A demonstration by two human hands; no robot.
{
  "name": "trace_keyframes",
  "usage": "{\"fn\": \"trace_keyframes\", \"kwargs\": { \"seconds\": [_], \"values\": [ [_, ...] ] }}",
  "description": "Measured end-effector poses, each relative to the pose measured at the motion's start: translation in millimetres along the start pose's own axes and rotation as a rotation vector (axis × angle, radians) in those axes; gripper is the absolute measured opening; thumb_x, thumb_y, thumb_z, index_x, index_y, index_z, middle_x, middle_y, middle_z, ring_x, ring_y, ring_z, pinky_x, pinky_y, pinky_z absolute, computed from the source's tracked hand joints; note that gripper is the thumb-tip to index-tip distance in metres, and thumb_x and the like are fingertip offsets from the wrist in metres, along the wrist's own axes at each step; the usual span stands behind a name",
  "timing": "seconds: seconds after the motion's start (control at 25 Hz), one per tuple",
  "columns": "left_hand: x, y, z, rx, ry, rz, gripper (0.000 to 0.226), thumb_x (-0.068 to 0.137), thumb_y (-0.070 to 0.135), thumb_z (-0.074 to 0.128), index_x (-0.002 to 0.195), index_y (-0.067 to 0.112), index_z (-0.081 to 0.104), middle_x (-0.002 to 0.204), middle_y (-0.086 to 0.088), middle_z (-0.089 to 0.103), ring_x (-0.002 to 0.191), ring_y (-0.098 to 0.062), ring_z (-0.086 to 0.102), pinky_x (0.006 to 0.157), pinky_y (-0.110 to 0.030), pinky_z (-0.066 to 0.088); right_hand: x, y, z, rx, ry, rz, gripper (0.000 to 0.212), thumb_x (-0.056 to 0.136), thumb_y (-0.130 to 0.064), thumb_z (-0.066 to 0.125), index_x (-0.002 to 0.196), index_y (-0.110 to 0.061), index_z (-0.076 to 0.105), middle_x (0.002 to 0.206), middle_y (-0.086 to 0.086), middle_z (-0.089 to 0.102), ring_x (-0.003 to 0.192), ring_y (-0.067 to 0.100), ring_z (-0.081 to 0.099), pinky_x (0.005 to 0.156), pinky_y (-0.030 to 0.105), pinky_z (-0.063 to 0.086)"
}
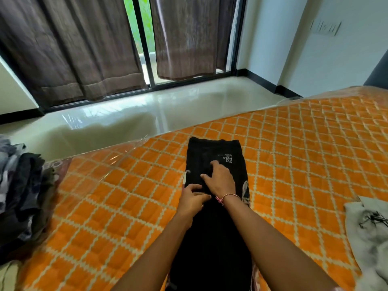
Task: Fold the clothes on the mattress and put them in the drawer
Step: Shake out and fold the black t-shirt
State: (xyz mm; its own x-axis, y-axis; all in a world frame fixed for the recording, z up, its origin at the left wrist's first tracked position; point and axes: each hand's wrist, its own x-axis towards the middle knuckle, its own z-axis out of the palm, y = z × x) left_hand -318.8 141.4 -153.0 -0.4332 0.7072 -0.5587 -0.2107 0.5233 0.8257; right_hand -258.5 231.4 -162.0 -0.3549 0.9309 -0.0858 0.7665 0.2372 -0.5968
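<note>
Right hand: palm down on the black garment, fingers spread and lightly bent, pressing the cloth; a pink thread band at the wrist.
Left hand: just beside the right, at its 7 o'clock, fingers curled and pinching the cloth at the garment's left edge.
Black garment: a long narrow strip lying flat on the orange quilted mattress, white print at 12 o'clock.
Dark clothes pile: at 9 o'clock, on the mattress edge.
Grey garment: at 3 o'clock, crumpled.
Curtains: at 11 o'clock, beyond the glossy floor.
</note>
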Motion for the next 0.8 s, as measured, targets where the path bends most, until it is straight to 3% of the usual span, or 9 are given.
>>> {"fn": "trace_keyframes", "kwargs": {
  "seconds": [0.12,0.2,0.28,0.36,0.44,0.56,0.68,0.76,0.8],
  "values": [
    [31,3,-3,-0.097,-0.029,0.074,0.041,0.087,-0.001,0.061,0.126,0.004,0.050,0.078,-0.002,0.063,0.059,-0.005,0.057,0.049,-0.019,0.042,28,-6,7,0.007,0.091,0.187,0.038,0.087,-0.040,0.064,0.110,-0.011,0.059,0.110,0.008,0.063,0.101,0.026,0.062,0.073,0.031,0.047],
    [46,1,-5,-0.135,-0.050,0.075,0.041,0.089,0.003,0.061,0.128,0.009,0.053,0.096,-0.008,0.068,0.071,-0.008,0.063,0.051,-0.018,0.045,45,-11,8,-0.094,0.055,0.183,0.030,0.089,-0.037,0.060,0.105,-0.011,0.062,0.107,0.008,0.065,0.099,0.027,0.063,0.072,0.032,0.046],
    [52,-5,-6,-0.151,-0.050,0.049,0.040,0.088,0.007,0.063,0.128,0.010,0.055,0.117,-0.024,0.063,0.088,-0.025,0.067,0.049,-0.016,0.042,60,-13,8,-0.112,0.080,0.166,0.025,0.092,-0.030,0.054,0.104,-0.009,0.063,0.105,0.009,0.066,0.099,0.028,0.063,0.072,0.032,0.045],
    [52,-6,-9,-0.209,-0.063,0.032,0.041,0.087,0.011,0.065,0.127,0.008,0.056,0.103,-0.028,0.064,0.088,-0.031,0.069,0.045,-0.015,0.039,71,-13,9,-0.048,0.198,0.150,0.023,0.094,-0.026,0.050,0.098,-0.009,0.064,0.100,0.010,0.067,0.095,0.028,0.063,0.068,0.031,0.043],
    [52,-4,-9,-0.199,-0.088,0.039,0.044,0.086,0.014,0.067,0.128,0.008,0.055,0.078,-0.012,0.063,0.057,-0.016,0.064,0.043,-0.015,0.037,75,-15,16,-0.089,0.197,0.009,0.026,0.095,-0.032,0.050,0.105,-0.012,0.064,0.104,0.010,0.065,0.097,0.028,0.062,0.072,0.034,0.046],
    [56,-6,-4,-0.096,-0.032,0.035,0.041,0.085,0.009,0.067,0.124,0.013,0.055,0.107,-0.012,0.065,0.085,-0.024,0.066,0.052,-0.019,0.043,74,-9,23,-0.202,0.168,-0.224,0.035,0.097,-0.037,0.045,0.123,-0.018,0.059,0.120,0.009,0.056,0.111,0.027,0.052,0.088,0.039,0.043],
    [56,-4,3,-0.152,0.062,0.011,0.026,0.088,0.000,0.056,0.109,0.015,0.061,0.101,-0.009,0.064,0.077,-0.016,0.061,0.052,-0.021,0.048,87,21,-6,-0.112,0.458,0.199,0.045,0.097,-0.035,0.045,0.134,-0.009,0.042,0.135,0.015,0.046,0.123,0.033,0.043,0.096,0.045,0.037],
    [57,-2,2,-0.225,0.038,-0.024,0.018,0.088,0.002,0.059,0.098,0.017,0.063,0.102,-0.010,0.067,0.081,-0.018,0.066,0.052,-0.023,0.051,92,46,-24,0.001,0.411,0.463,0.055,0.095,-0.042,0.049,0.131,-0.002,0.043,0.133,0.018,0.049,0.124,0.036,0.043,0.097,0.047,0.039],
    [58,-1,1,-0.245,0.021,-0.040,0.015,0.088,0.004,0.062,0.097,0.016,0.063,0.104,-0.010,0.068,0.084,-0.020,0.068,0.051,-0.023,0.052,96,54,-27,-0.025,0.350,0.454,0.056,0.092,-0.045,0.052,0.126,0.000,0.049,0.127,0.019,0.054,0.121,0.037,0.047,0.095,0.045,0.042]
  ]
}}
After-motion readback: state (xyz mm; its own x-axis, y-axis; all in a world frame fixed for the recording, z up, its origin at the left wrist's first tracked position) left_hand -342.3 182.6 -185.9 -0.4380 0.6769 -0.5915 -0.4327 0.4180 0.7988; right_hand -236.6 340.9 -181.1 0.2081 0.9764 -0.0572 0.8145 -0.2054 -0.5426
